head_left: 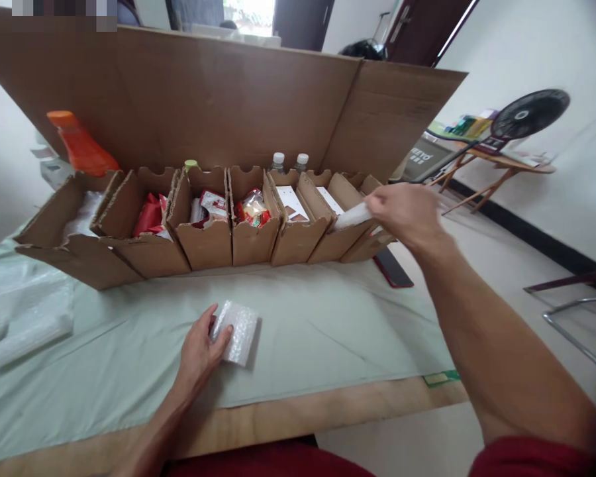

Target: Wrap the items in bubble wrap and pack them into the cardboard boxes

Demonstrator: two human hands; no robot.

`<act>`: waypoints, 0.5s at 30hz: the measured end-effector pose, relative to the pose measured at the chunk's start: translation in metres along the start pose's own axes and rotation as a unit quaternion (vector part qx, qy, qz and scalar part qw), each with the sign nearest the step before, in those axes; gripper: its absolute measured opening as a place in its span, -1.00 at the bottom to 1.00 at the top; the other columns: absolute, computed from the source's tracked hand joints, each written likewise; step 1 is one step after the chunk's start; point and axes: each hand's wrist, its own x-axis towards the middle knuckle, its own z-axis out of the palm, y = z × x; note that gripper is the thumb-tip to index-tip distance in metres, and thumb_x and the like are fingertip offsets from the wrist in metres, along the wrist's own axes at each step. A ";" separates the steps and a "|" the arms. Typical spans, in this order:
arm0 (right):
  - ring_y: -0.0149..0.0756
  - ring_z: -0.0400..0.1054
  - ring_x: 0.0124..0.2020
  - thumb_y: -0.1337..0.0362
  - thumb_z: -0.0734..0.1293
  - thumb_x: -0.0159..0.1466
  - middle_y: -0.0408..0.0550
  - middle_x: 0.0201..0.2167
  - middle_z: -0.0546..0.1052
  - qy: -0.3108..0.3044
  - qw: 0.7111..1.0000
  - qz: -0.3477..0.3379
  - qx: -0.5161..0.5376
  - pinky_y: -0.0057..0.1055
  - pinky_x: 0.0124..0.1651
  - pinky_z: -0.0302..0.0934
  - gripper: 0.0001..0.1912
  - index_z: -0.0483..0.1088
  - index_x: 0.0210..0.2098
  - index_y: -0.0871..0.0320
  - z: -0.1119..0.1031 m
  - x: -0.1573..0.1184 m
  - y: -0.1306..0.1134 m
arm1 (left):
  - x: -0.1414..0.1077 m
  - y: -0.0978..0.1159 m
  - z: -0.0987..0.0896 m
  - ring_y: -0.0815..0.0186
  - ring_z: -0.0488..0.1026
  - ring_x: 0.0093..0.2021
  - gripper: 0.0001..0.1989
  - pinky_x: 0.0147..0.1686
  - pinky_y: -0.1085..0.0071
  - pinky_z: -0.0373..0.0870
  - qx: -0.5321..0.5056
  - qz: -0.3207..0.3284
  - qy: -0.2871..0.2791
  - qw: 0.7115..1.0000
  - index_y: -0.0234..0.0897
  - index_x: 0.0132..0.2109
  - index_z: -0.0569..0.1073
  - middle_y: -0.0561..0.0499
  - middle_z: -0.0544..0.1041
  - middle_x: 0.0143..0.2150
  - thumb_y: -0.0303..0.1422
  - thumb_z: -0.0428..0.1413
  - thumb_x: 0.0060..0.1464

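My left hand (pixel 201 348) is closed on the left side of a small square bubble-wrapped packet (pixel 242 332), thumb on top, at the green cloth (pixel 298 305). Farther right, my right hand (pixel 407 209) has its fingers pinched on a whitish, translucent piece (pixel 351 216), slightly blurred, whose kind I cannot make out. That piece slants over the right-hand open cardboard boxes (pixel 335 246) in the row. Two boxes there hold white items (pixel 292 203). Others contain red packaging (pixel 149 215), a red-and-clear food packet (pixel 253 209) and clear wrapped goods (pixel 83 213).
A tall cardboard panel (pixel 218 99) stands behind the row, with an orange bottle (pixel 82 146) and white-capped bottles (pixel 278 160) before it. Bubble wrap (pixel 27 318) lies left. A dark flat phone-like object (pixel 394 268) is at right, and a fan (pixel 521 116) stands beyond.
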 end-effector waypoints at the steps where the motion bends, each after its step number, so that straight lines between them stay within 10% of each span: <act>1: 0.16 0.53 0.00 0.28 0.21 0.36 0.31 -0.25 0.65 0.051 0.999 0.014 -0.001 0.08 0.12 0.27 -0.68 0.55 -0.38 0.20 -0.014 -0.017 0.000 | 0.001 0.000 0.000 0.06 0.57 -0.19 -0.30 -0.11 0.10 0.50 -0.011 -0.003 0.003 1.000 -0.39 0.23 0.44 -0.23 0.64 -0.06 0.00 0.08 0.09; 5: 0.02 0.56 -0.07 0.10 0.28 0.36 0.05 -0.17 0.67 0.241 0.956 -0.014 0.166 -0.02 0.07 0.39 -0.75 0.59 -0.23 0.03 -0.021 -0.099 -0.018 | 0.002 0.001 -0.006 0.07 0.56 -0.14 -0.42 -0.07 0.17 0.47 -0.072 -0.010 -0.006 0.997 -0.33 0.13 0.51 -0.17 0.65 -0.05 -0.09 0.10 0.04; 12: -0.14 0.59 -0.12 0.21 0.32 0.30 -0.06 -0.10 0.66 -0.025 0.871 -0.013 0.490 -0.13 -0.03 0.51 -0.73 0.57 -0.05 -0.05 0.116 -0.215 -0.100 | 0.000 0.007 -0.048 0.15 0.54 -0.15 -0.45 -0.13 0.31 0.45 -0.170 -0.076 0.032 0.982 -0.36 0.06 0.51 -0.09 0.62 -0.11 -0.03 0.12 0.08; 15: -0.21 0.60 -0.26 0.27 0.37 0.23 -0.12 -0.12 0.67 -0.181 0.839 -0.078 0.507 -0.19 -0.10 0.53 -0.52 0.49 0.14 -0.11 0.137 -0.245 -0.123 | -0.005 0.006 -0.055 0.07 0.54 -0.05 -0.36 -0.01 0.20 0.47 -0.145 -0.081 0.019 0.986 -0.37 0.12 0.47 -0.15 0.60 -0.04 0.06 0.11 0.10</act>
